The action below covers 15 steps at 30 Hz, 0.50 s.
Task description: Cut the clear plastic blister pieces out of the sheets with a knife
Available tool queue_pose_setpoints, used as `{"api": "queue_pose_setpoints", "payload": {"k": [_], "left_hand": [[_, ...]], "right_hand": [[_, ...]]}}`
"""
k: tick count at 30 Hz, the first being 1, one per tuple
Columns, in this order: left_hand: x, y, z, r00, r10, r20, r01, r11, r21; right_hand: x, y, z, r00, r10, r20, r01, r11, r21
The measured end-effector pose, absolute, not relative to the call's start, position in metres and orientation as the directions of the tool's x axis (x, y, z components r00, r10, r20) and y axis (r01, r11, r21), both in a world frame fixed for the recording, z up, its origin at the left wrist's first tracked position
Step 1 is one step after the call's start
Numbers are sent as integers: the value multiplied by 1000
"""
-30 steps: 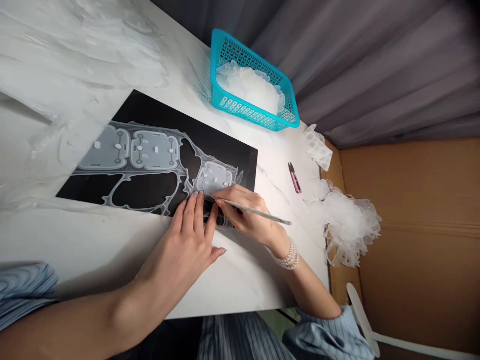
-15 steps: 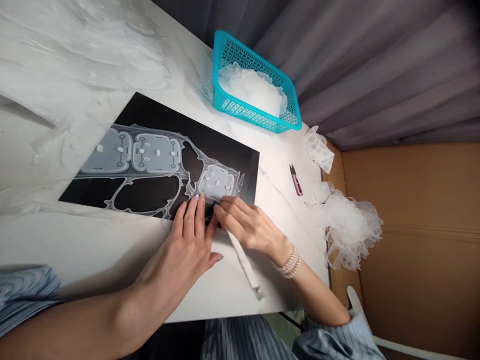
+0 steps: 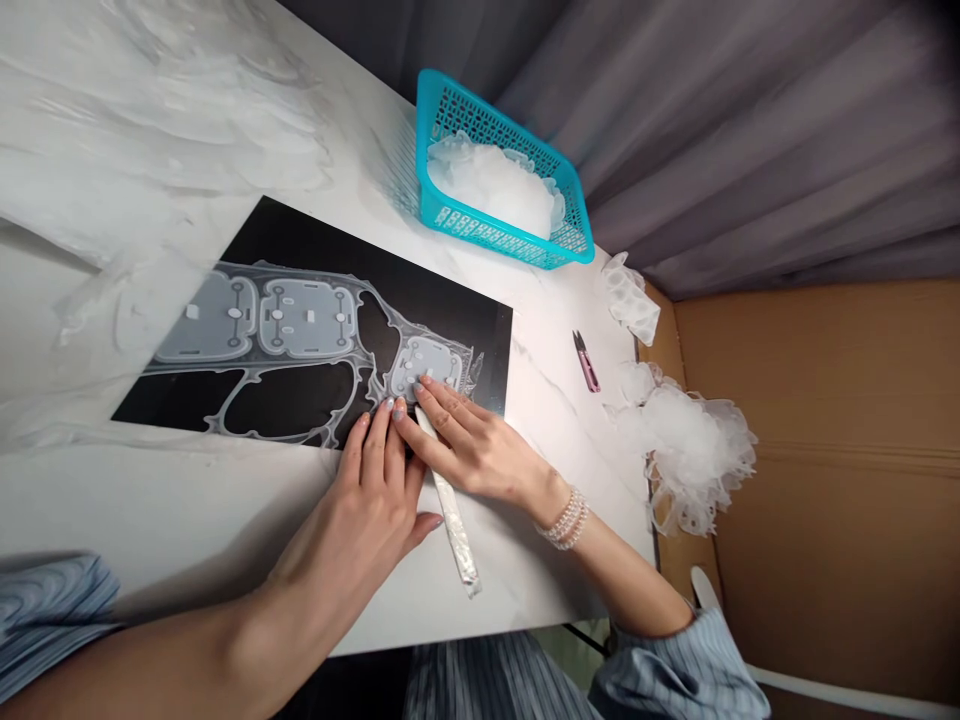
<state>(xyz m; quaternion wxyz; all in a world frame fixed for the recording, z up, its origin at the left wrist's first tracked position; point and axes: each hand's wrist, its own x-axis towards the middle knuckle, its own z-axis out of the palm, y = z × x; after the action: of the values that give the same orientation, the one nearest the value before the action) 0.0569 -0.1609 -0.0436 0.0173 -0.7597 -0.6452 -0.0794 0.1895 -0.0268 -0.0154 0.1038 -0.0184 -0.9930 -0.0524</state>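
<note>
A clear moulded sheet lies flat on a black mat, its long axis running roughly 9 to 3 o'clock. It is a thin, glossy, translucent web: rounded-rectangular panels with small raised studs and slots, joined by narrow ribs around open, curved gaps. The end panel sits at the 3 o'clock end, with a crinkled, ragged fringe beyond it.

Both hands are on this end. The right hand is nearer the panel: it comes in from 4 o'clock, its fingers together and laid flat, tips on the panel's lower edge. The left hand comes in from 7 o'clock, just below the panel, its fingers slightly apart, tips pressing the sheet; neither hand is clamped on it. A slim white stick runs from under the right hand toward 5 o'clock, its far end on the surface. Whether the right hand pinches it, I cannot tell.

Pearl bracelet on the right wrist. Beyond the mat at 2 o'clock: pink thread snips. At 1 o'clock, a turquoise mesh basket holds clear offcuts. At 3 o'clock, a loose heap of frilled scrap rests at the surface's edge.
</note>
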Motion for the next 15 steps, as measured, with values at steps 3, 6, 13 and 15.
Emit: {"api": "queue_pose_setpoints", "payload": {"k": [3,6,13,15], "left_hand": [[58,-161,-44,153,980,130,984,-163,76],[59,-161,-43,158,978,133,985,-165,46],[59,-161,-42,154,980,128,988,-156,10],[58,-163,-42,148,981,129,988,-153,32]], "right_hand": [[192,-22,-14,-978,49,201,50,999,4],[193,-16,-7,-974,156,166,123,973,-197],[192,-19,-3,-985,103,136,92,992,-86],[194,-22,-6,-987,85,134,80,996,-45]]}}
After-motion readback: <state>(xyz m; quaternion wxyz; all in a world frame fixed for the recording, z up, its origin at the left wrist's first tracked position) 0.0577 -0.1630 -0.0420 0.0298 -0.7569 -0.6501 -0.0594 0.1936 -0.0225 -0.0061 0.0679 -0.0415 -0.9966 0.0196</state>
